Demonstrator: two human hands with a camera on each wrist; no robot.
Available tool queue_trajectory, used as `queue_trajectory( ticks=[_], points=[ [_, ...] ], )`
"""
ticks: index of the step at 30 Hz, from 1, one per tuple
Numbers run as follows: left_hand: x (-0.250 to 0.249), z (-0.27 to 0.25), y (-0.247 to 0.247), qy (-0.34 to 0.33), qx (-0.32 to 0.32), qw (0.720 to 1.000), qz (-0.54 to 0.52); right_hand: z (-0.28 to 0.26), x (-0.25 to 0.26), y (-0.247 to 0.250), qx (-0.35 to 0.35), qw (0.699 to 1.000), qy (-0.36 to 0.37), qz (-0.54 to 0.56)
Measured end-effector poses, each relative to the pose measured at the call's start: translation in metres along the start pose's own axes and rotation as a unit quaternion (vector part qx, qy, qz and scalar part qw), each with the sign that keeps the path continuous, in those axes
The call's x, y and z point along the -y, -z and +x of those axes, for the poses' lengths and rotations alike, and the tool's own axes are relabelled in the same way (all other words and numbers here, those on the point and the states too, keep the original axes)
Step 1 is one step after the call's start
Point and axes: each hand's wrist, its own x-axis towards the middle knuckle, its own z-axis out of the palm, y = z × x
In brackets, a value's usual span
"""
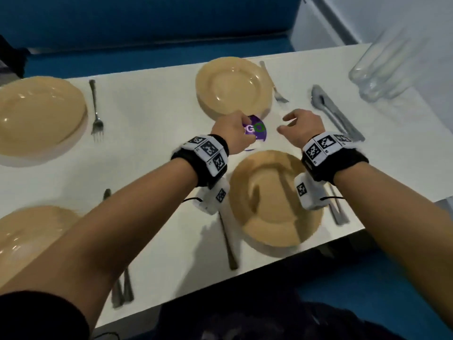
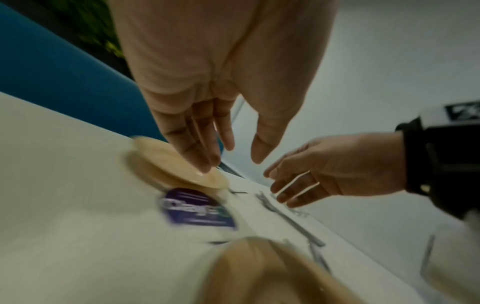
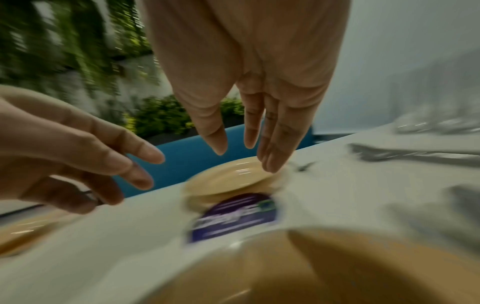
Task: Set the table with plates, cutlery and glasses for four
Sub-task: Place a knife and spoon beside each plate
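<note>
Four tan plates lie on the white table (image 1: pixel 152 148): far left (image 1: pixel 39 114), near left (image 1: pixel 29 236), far right (image 1: pixel 232 87) and near right (image 1: pixel 274 202). Forks lie beside them (image 1: pixel 95 111) (image 1: pixel 273 84) (image 1: pixel 228 241), and a knife with a spoon (image 1: pixel 331 111) lies at the right. Several clear glasses (image 1: pixel 382 69) stand blurred at the far right corner. My left hand (image 1: pixel 235 128) hovers between the two right plates with straight fingers (image 2: pixel 207 156), holding nothing. My right hand (image 1: pixel 291 123) hangs beside it, its fingers (image 3: pixel 270 156) loose and empty.
A round purple sticker (image 1: pixel 256 130) is on the table under my left hand. More cutlery lies right of the near right plate (image 1: pixel 337 209) and by the near left plate (image 1: pixel 122 288). A blue bench (image 1: pixel 147 28) runs behind the table; a white wall (image 1: pixel 367 18) is at the right.
</note>
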Motion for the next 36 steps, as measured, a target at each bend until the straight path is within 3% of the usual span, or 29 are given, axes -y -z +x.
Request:
queue_trajectory(
  ticks=[5,7,10,14,20,28,33,36],
  points=[
    [-0.093,0.093,-0.091,-0.003,0.068,0.997,0.033,0.097,-0.11,0.058,-0.008,0.996,-0.078,-0.04],
    [-0.12,0.122,-0.126,0.026,0.09,0.995,0.045,0.127,-0.142,0.069,-0.001,0.994,-0.092,-0.059],
    [-0.147,0.162,-0.17,0.083,0.121,0.989,0.033,0.161,-0.173,0.075,0.017,0.993,-0.085,-0.081],
    [-0.159,0.197,-0.204,0.148,0.096,0.984,0.016,0.188,-0.189,0.074,0.044,0.991,-0.066,-0.104],
    [-0.175,0.212,-0.21,0.216,-0.009,0.975,-0.045,0.207,-0.189,0.076,0.104,0.985,-0.046,-0.131],
    [-0.182,0.214,-0.204,0.277,0.039,0.951,-0.129,0.216,-0.188,0.082,0.155,0.971,-0.017,-0.183],
    [-0.181,0.205,-0.192,0.246,0.052,0.959,-0.131,0.217,-0.191,0.085,0.16,0.969,0.0,-0.186],
    [-0.176,0.198,-0.187,0.233,0.073,0.954,-0.174,0.215,-0.195,0.094,0.117,0.985,-0.001,-0.128]
  ],
)
